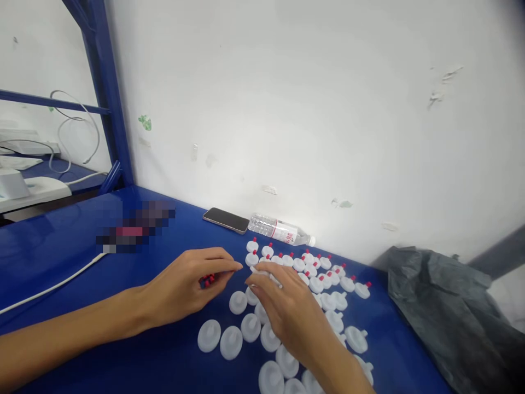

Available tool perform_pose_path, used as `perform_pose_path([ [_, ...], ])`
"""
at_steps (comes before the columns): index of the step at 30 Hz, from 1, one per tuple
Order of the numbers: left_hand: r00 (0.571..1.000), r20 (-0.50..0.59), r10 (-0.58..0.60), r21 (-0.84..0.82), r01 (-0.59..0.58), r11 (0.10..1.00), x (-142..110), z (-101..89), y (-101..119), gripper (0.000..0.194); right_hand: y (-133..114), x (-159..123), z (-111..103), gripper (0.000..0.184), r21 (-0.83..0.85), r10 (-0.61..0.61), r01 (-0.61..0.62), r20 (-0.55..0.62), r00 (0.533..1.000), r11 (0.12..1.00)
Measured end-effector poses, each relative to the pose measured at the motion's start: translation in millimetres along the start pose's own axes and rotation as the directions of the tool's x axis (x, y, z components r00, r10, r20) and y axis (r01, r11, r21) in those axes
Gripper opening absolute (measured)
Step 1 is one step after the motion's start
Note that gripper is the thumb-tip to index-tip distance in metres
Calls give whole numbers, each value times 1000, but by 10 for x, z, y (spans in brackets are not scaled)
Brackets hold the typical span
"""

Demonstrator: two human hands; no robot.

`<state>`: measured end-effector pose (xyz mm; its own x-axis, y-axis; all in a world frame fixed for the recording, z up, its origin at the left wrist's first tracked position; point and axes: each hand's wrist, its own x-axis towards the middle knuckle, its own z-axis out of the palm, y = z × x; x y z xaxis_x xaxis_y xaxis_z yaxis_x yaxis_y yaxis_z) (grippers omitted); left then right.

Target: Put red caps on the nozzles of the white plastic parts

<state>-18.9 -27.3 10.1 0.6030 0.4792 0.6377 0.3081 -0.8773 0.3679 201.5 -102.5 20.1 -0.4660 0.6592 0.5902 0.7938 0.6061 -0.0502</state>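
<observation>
Pixelation masks one object (pixel 135 227), the right hand (pixel 289 301) partly hides white discs (pixel 261 313), and the right edge crops the dark bag (pixel 447 306).

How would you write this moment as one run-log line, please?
left hand: fingertips together, contents unclear | right hand: pinching white piece | blue table: white discs, some red-tipped | near wall: phone, clear bottle

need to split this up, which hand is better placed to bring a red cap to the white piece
Probably the left hand: red caps show within its curl, and the right hand is holding the white piece.
</observation>
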Motion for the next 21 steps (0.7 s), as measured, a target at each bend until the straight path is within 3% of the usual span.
perform_pose_path([
  [4, 1000, 8, -8, -47, 9, 999, -16, 13, 20, 26, -17, -2, -12, 25, 43, -4, 2, 52, 999, 999],
  [9, 1000, -8, 1, -12, -1, 1000, -34, 56, 22, 25, -33, 2, -36, 17, 80, 30, -32, 23, 999, 996],
  [16, 997, 34, 64, 1, -64, 998, -60, 87, 17, 26, -54, -15, -71, 11, 50, -37, 37, -11, 999, 998],
  [21, 999, -38, 34, 44, -32, 999, -81, 123, -16, 24, -79, -35, -92, 18, 16, -81, 81, -19, 997, 997],
])
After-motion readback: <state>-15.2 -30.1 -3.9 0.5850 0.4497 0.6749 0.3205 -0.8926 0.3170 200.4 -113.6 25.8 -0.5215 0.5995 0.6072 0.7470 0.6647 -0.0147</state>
